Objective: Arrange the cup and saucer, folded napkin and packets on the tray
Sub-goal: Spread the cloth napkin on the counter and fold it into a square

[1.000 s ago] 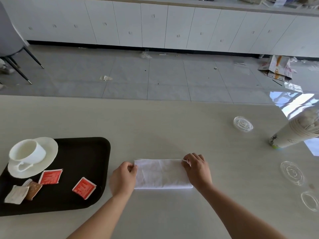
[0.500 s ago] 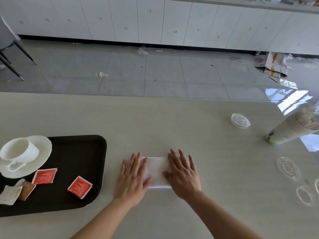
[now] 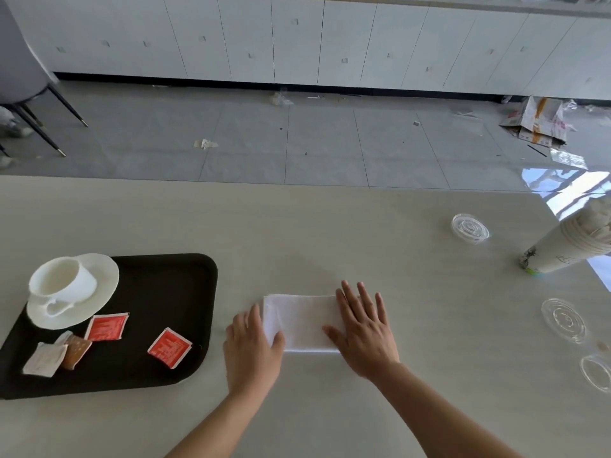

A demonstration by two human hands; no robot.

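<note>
Both my hands press flat on the folded napkin, lower centre of the frame.

My left hand (image 3: 253,350) lies open, palm down, fingers together, its grip closed on nothing; its thumb side overlaps the napkin (image 3: 302,322) at the napkin's left edge. My right hand (image 3: 365,332) is also open and flat, fingers spread, covering the napkin's right end and holding nothing. The napkin is a white, folded rectangle, lying flat on the pale tabletop (image 3: 297,239) between my two hands, just right of the black tray (image 3: 165,292). On the tray, at the left of the frame, a white cup (image 3: 62,284) stands on its saucer (image 3: 102,276) in the upper left corner, with two red packets (image 3: 107,327) and a brown and a white packet below.
</note>
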